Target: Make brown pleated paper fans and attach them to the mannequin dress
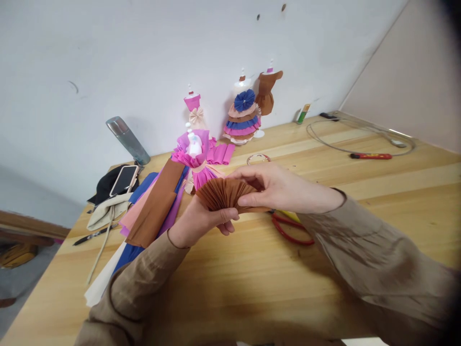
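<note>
A brown pleated paper fan (pixel 224 193) is held above the table, its folds spread in an arc. My left hand (pixel 207 216) pinches its gathered lower edge from the left. At its right end, my right hand (pixel 264 189) grips the pleats between thumb and fingers. Just behind the fan stands a small dress form (pixel 195 146) in pink and purple crepe paper. Red-handled scissors (pixel 291 230) lie under my right forearm, partly covered by it. Left of my left hand, brown crepe paper (pixel 154 209) lies on top of blue, pink and purple sheets.
Several more paper-dressed forms, one with a blue flower (pixel 244 100), stand along the wall. A grey bottle (pixel 127 140), a phone (pixel 124 180) and a pen (pixel 94 235) are at the left. A coiled cable (pixel 313 136) and a red cutter (pixel 370 156) lie at the right.
</note>
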The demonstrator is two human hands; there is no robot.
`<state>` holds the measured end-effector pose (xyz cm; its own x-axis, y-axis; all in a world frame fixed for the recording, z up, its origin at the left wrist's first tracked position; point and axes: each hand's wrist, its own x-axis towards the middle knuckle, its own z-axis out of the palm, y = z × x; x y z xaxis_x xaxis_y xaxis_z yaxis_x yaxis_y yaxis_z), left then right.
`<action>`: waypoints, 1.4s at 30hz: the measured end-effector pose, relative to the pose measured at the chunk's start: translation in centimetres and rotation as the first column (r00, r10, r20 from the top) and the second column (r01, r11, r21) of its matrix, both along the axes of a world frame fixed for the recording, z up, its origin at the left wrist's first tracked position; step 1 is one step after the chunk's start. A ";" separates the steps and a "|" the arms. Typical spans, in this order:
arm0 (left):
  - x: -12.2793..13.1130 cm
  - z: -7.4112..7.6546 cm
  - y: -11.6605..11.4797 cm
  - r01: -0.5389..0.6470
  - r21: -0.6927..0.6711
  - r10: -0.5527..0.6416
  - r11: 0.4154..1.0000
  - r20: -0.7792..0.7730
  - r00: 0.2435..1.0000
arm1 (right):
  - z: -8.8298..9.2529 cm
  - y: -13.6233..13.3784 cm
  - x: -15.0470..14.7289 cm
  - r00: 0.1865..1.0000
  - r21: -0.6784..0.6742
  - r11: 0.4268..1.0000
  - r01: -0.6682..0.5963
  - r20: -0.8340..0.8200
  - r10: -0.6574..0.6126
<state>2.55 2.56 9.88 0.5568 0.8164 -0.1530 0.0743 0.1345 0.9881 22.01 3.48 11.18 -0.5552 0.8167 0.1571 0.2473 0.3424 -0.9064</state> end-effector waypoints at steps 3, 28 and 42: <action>0.1 0.0 0.1 0.025 0.017 -0.025 1.000 -0.006 1.000 | 0.3 0.0 -0.1 1.000 0.021 1.000 0.009 0.007 -0.009; -0.2 0.5 -0.4 -0.075 0.158 0.091 0.985 -0.093 0.992 | 2.2 -1.3 1.3 0.972 0.132 0.990 0.053 0.220 -0.081; -0.2 0.6 -0.4 0.128 0.204 -0.110 0.971 -0.097 0.989 | 0.0 -1.7 -2.9 0.978 0.365 0.917 0.163 0.060 -0.197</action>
